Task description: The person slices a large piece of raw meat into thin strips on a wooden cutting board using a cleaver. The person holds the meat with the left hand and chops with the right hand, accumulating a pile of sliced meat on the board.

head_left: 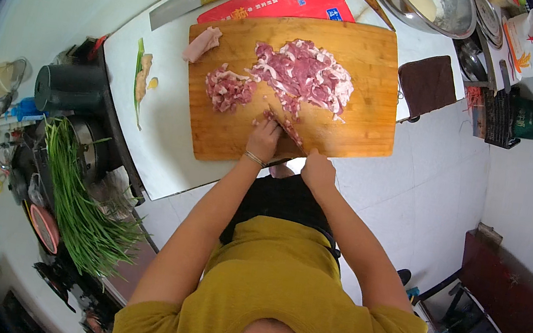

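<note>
Head view, single frame. Wooden cutting board [290, 95] sits on white surface [159, 151], near edge toward the person. Sliced raw meat pile [303, 73] spreads over board centre; smaller diced heap [228, 89] just left of it; pale meat chunk [202, 43] at board's far-left corner. Meat strip [283, 127] lies near the board's front edge, between both hands.

Left hand [263, 140], bracelet on wrist, rests on the board with fingers curled down onto the near end of that strip: grip pressing the meat, not wrapped around it. Right hand [318, 169] at the board's front edge, fist clenched; a thin knife blade [279, 125] appears to run from it up along the strip, but handle is hidden, so grip contents can't be confirmed.

Off-board: cleaver [190, 4] with yellow handle lies on surface beyond board's far-left corner, next to red package [283, 2]. Metal bowl [429, 5] at top right. Brown cloth [426, 83] just right of board. Bundle of green chives [77, 201] well left, on a cluttered dark stand.
</note>
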The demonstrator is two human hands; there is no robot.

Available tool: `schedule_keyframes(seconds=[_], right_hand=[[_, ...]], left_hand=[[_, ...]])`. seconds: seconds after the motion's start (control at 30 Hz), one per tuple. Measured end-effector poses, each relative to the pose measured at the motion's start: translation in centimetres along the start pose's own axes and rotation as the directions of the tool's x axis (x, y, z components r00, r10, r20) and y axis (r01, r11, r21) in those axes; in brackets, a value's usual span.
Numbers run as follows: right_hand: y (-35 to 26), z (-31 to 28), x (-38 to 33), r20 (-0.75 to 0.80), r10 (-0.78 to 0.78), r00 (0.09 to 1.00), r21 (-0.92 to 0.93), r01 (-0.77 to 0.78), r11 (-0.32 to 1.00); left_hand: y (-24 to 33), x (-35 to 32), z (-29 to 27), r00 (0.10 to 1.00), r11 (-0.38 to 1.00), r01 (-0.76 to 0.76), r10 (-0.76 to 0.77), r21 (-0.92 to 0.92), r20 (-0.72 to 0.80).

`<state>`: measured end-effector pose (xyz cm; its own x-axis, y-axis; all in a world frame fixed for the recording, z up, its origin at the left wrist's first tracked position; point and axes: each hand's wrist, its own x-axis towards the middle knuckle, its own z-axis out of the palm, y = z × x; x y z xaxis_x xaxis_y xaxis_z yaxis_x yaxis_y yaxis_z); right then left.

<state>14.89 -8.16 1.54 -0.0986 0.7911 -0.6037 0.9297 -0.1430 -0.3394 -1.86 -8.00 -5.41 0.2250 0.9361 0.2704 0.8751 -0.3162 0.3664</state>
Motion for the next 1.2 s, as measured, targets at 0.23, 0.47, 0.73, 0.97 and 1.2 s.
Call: schedule_keyframes(seconds=[0.23,0.47,0.73,0.97,1.2], right_hand=[[-2.9,-0.4,6.1,-0.117,-0.127,0.985,-0.002,0.127,0.992],[-0.7,-1.2,2.7,-0.107,-0.171,0.979,-0.006,0.171,0.985],[-2.5,0.6,0.9,0.013,-0.058,0.998,-0.035,0.058,0.998],[-1.7,0.8,0.7,0.031,-0.048,0.998,0.007,0.047,0.999],[-5.2,-0.5,3.8,0.071,-0.094,0.993,0.008,0.093,0.996]], left_hand=[[0.5,-0.1,-1.1,1.000,0.999,0.017,-0.016,-0.045,0.013],[-0.2,-1.4,-1.5,0.991,0.965,0.133,-0.132,-0.224,0.022],[-1.1,-0.7,-0.7,0.999,0.991,-0.046,0.043,-0.125,-0.029],[-1.7,-0.9,0.2,0.989,0.999,0.005,0.003,-0.050,0.145],[-1.1,-0.9,0.7,0.993,1.000,0.004,-0.001,-0.022,0.119]])
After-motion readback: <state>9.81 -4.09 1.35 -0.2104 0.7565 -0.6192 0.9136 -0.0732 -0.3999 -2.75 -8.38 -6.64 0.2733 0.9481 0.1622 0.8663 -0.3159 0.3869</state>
